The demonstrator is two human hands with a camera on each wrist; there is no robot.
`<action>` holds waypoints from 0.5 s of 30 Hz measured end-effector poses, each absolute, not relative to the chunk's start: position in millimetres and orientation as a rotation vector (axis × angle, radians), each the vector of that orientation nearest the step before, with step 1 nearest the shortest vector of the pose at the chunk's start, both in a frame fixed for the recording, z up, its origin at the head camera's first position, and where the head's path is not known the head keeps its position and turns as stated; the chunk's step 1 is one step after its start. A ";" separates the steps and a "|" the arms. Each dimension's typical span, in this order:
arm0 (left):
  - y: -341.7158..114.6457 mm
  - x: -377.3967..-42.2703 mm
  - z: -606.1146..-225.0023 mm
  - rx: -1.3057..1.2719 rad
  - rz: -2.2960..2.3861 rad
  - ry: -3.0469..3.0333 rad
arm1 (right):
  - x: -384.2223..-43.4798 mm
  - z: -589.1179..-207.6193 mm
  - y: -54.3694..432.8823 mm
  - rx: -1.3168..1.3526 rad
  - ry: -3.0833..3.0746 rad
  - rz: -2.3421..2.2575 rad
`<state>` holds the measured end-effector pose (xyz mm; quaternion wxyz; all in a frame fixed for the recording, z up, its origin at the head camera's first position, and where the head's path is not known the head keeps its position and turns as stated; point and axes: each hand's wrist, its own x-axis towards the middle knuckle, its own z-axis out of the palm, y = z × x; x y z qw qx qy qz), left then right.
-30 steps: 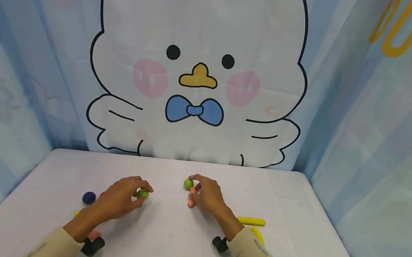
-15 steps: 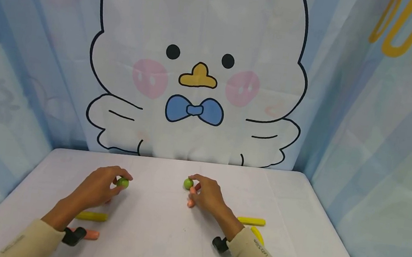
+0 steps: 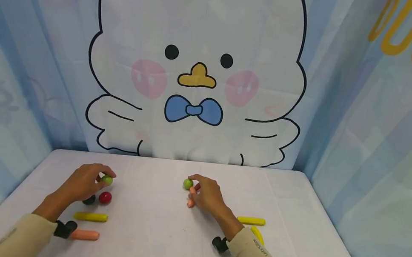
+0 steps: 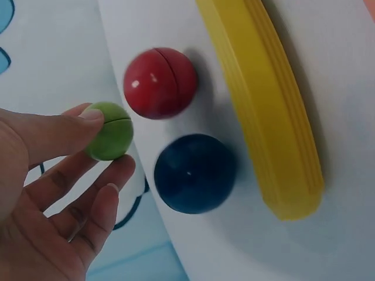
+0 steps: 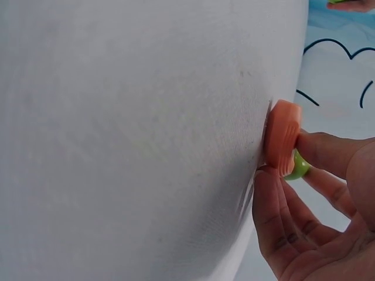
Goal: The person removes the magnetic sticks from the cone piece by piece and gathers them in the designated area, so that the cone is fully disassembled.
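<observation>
My left hand (image 3: 85, 181) pinches a small green ball (image 4: 112, 139) between thumb and fingers, above the table's left side. Close below it lie a red ball (image 4: 159, 83) and a dark blue ball (image 4: 195, 174). My right hand (image 3: 210, 195) is at the middle of the table, its thumb and fingers around a short salmon-orange stick (image 5: 283, 136). A fingertip of that hand touches a second green ball (image 3: 188, 183) at the stick's far end. In the right wrist view, the stick and fingers partly hide this ball (image 5: 300, 167).
A yellow ridged stick (image 3: 90, 216) and another salmon-orange stick (image 3: 85, 235) lie beside the left forearm. Near the right forearm are a straight yellow stick (image 3: 251, 220) and a curved yellow piece (image 3: 257, 235), partly covered by the sleeve. A printed curtain hangs behind the white table (image 3: 146, 241).
My left hand has carried its green ball leftward from near the middle, uncovering the red ball and the left-hand sticks. The right hand stays where it was, with the stick and ball.
</observation>
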<state>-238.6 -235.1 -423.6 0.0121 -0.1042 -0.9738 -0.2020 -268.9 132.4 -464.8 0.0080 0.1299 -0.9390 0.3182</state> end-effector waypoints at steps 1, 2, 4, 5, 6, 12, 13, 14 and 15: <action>-237.1 -239.8 -425.0 -0.317 -0.626 -3.047 | -268.9 -464.8 132.2 0.405 -2.936 0.993; -239.0 -241.0 -426.5 -0.310 -0.626 -3.060 | -268.8 -464.8 132.1 0.402 -2.938 0.993; -242.6 -243.4 -429.0 -0.299 -0.624 -3.082 | -268.7 -464.5 132.0 0.394 -2.943 0.995; -244.0 -244.4 -430.2 -0.293 -0.623 -3.092 | -268.7 -464.4 131.9 0.389 -2.946 0.995; -245.2 -245.2 -431.3 -0.284 -0.623 -3.103 | -268.7 -464.2 131.8 0.385 -2.947 0.996; -248.5 -248.8 -436.2 -0.241 -0.625 -3.164 | -268.7 -464.1 131.7 0.380 -2.946 1.000; -248.7 -249.3 -436.8 -0.238 -0.626 -3.168 | -268.5 -464.0 131.7 0.382 -2.946 0.998; -248.9 -249.8 -437.4 -0.237 -0.629 -3.170 | -268.5 -464.0 131.7 0.383 -2.944 0.997; -249.3 -250.2 -437.8 -0.236 -0.630 -3.169 | -268.5 -464.2 131.7 0.385 -2.942 0.997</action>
